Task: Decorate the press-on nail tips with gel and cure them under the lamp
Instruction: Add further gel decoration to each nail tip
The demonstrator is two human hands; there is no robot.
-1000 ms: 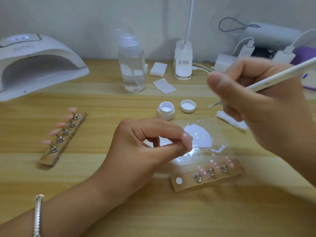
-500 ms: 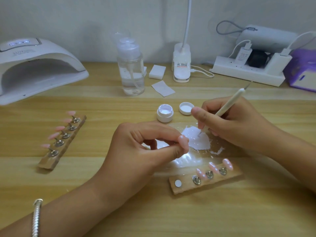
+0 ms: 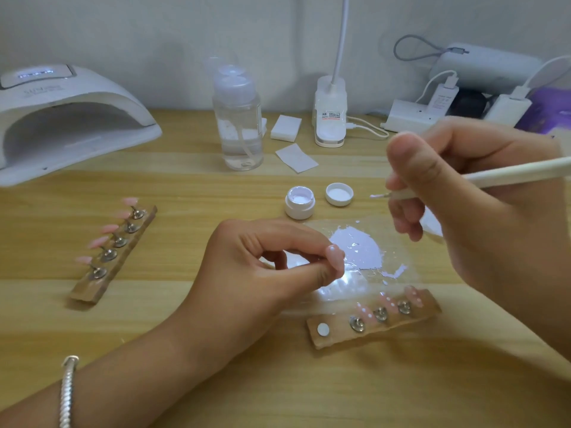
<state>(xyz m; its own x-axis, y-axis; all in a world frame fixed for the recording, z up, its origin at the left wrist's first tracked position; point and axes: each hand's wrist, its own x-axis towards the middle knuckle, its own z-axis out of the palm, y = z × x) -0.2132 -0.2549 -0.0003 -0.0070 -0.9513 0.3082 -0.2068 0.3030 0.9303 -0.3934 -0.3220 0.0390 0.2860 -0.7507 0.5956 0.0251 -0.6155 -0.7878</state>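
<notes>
While three pink nail tips (image 3: 414, 296) on the near holder strip (image 3: 340, 335) are already carrying white gel dots (image 3: 393, 304), the left hand (image 3: 262, 273) is pinching another pink tip (image 3: 336, 257) between thumb and forefinger beside the gel puddle (image 3: 358, 248) on the film (image 3: 398, 242), and the right hand (image 3: 463, 211) is gripping a white nail-art pen (image 3: 509, 174) whose loaded point is hovering well apart from it. Five plain tips (image 3: 99, 242) are sitting on the far strip (image 3: 92, 288) and every tip is lying outside the curing lamp (image 3: 77, 97), so the work is looking under half done.
</notes>
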